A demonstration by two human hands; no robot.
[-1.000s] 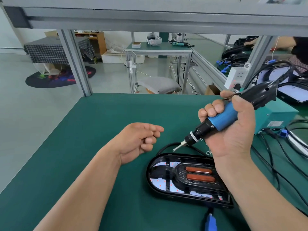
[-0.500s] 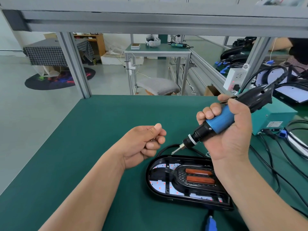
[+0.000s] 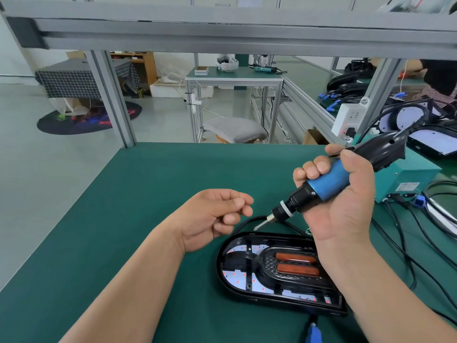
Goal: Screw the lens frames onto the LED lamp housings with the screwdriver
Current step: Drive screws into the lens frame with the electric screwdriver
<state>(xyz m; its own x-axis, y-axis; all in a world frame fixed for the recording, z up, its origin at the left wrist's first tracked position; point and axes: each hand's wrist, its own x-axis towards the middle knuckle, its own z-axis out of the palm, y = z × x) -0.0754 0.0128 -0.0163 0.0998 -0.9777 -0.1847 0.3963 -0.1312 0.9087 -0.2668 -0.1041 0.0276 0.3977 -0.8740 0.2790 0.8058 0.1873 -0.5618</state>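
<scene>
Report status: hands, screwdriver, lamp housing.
Left hand loosely curled, nothing seen in it. Right hand grips screwdriver, bit off the lamp housing. Black cable lies near bit tip.

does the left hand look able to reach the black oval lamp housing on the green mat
Probably yes: the left hand hovers just beside the lamp housing, with nothing blocking the way.

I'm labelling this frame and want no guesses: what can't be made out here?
Head view:
- Left hand: curled fingers hide whether it holds a screw.
- Screwdriver tip: too small to show a screw on it.
- Lamp housing: right end covered by the right forearm.
- Blue plug: cut off by the bottom edge.
</scene>
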